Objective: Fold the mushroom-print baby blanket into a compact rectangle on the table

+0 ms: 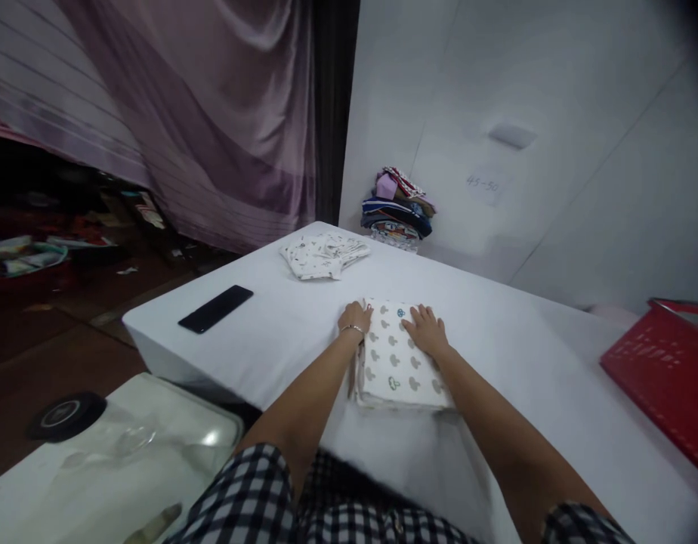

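Note:
A folded white cloth (395, 361) printed with grey mushroom-like shapes and a few coloured ones lies at the table's near edge. At its upper left corner, my left hand (354, 317), with a bracelet at the wrist, has its fingers curled in and closed on the cloth's edge. My right hand (427, 329) rests on the upper right part of the cloth, fingers spread. Farther back on the table sits a loosely folded white fabric piece (318, 255) with small dark prints.
The white table (292, 325) also bears a black phone (216, 309) on the left and a red basket (660, 370) on the right. Folded clothes (397, 208) are piled by the wall. A clear-lidded container (139, 446) stands low on the left, below a hanging purple curtain (224, 113).

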